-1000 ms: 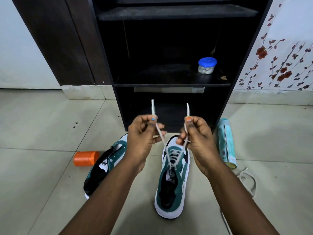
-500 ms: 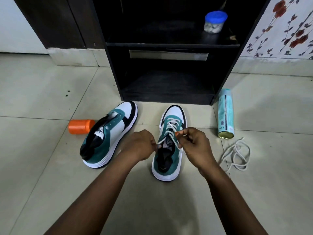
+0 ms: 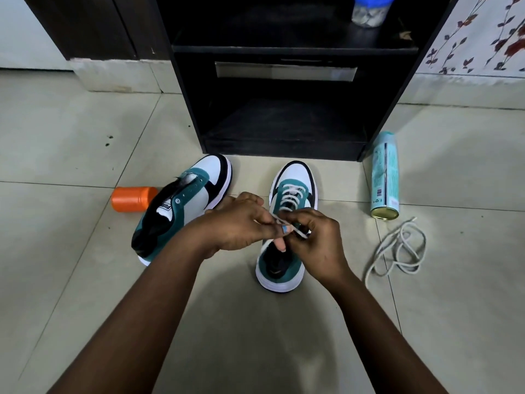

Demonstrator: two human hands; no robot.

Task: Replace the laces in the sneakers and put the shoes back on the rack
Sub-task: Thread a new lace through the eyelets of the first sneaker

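Two sneakers: on the tiled floor, toes toward the black rack [image 3: 284,132].
Around: orange container [image 3: 133,199] touching the unlaced sneaker [image 3: 181,206]; teal spray can [image 3: 385,177] lying by the rack's corner; loose lace [image 3: 397,248] near it; blue-lidded jar [image 3: 369,9] on a shelf.
Writing: "puma" on the unlaced tongue.
Laced sneaker [image 3: 284,251]: teal, white, black; white lace [image 3: 289,194] threaded.
Fingers: left hand [image 3: 238,223] and right hand [image 3: 318,240] pinch lace ends above its tongue, hiding it.

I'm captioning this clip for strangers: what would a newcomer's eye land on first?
Both hands, left hand and right hand, pinch the white lace over the laced sneaker at centre. Left of it the unlaced sneaker leans beside an orange container; a loose lace lies right.
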